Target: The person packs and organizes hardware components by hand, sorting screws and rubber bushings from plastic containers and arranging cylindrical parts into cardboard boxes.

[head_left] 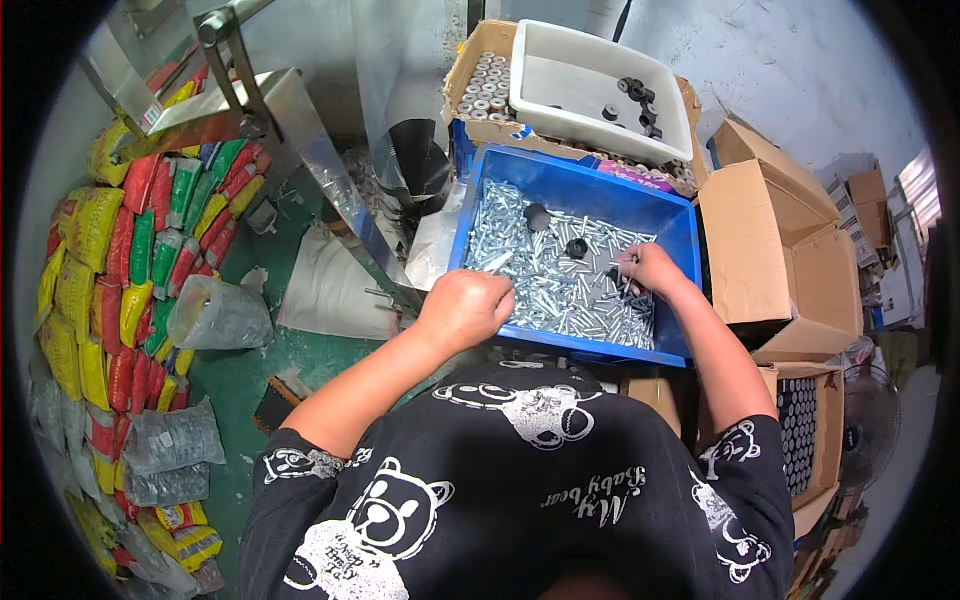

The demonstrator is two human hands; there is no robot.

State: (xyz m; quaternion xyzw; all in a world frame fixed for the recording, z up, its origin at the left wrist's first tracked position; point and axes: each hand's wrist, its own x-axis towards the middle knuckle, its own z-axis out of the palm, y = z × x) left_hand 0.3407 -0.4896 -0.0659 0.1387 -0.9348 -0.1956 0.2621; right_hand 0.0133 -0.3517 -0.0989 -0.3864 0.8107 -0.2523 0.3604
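Black cap (613, 273) sits at the bent fingertips of the right hand (650, 269), grip uncertain; the left hand (466, 308), clenched, hides any contents. Beneath the right fingers lie metal pins (572, 302), around them a blue bin (590, 188). Slack pinching could drop the cap.
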